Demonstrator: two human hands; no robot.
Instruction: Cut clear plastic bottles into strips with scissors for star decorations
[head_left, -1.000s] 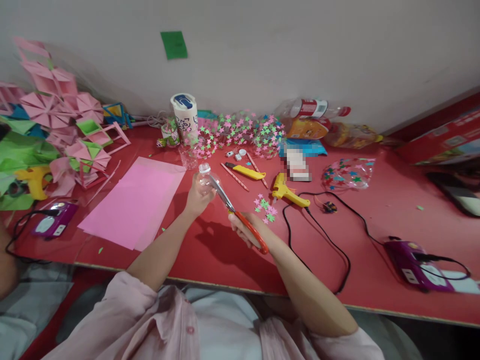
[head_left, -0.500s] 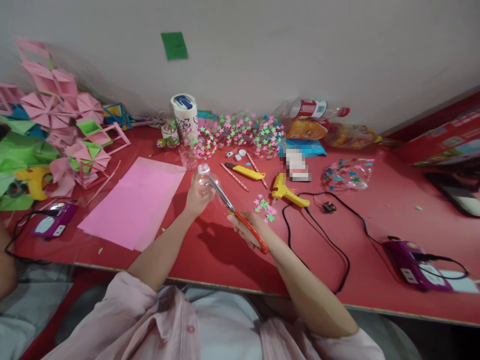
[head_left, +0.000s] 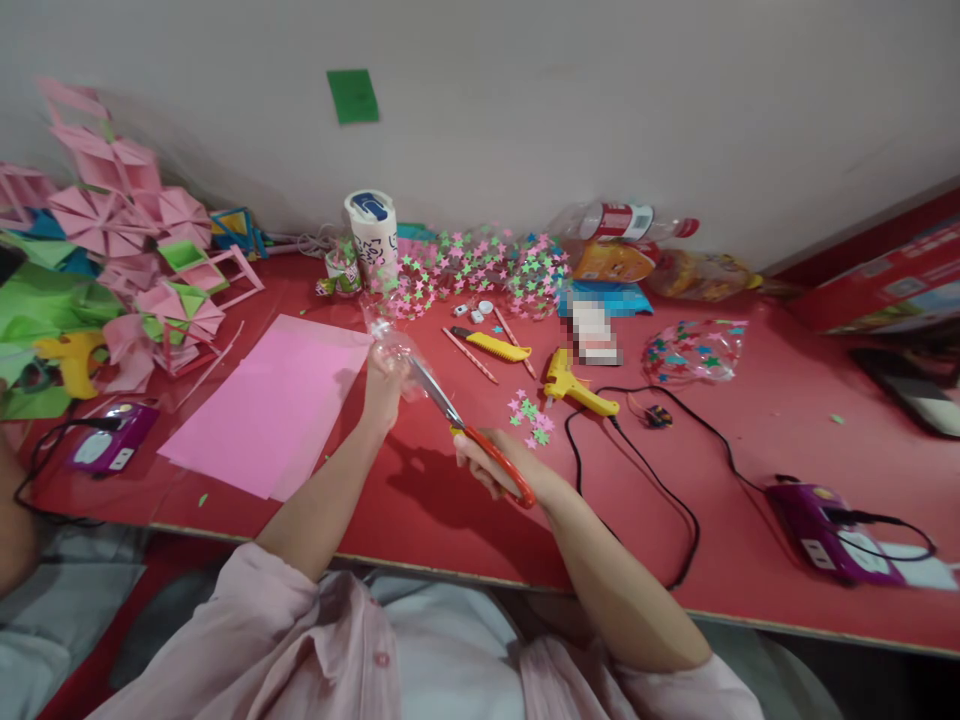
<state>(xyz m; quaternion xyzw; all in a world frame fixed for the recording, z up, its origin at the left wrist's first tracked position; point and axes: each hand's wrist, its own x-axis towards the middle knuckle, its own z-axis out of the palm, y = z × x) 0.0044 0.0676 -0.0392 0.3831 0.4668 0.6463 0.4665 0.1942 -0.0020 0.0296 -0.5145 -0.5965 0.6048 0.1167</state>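
My left hand is closed round a clear plastic bottle piece, its neck tilted up and to the left. In my right hand are scissors with red-orange handles. Their blades reach up and left to the edge of the clear plastic. Whether they are cutting into it cannot be made out. Pink paper sheets lie left of my left hand. Just beyond my right hand is a small pile of pink and green stars.
A yellow glue gun with a black cord lies at right, near a yellow cutter and striped pencils. Star-covered plastic pieces, a white tumbler and bottles line the wall. Purple power sockets sit at right.
The plastic bottle piece has turned in my left hand, its neck swinging left. My left hand has shifted slightly left, while the scissors have moved a little left with it.
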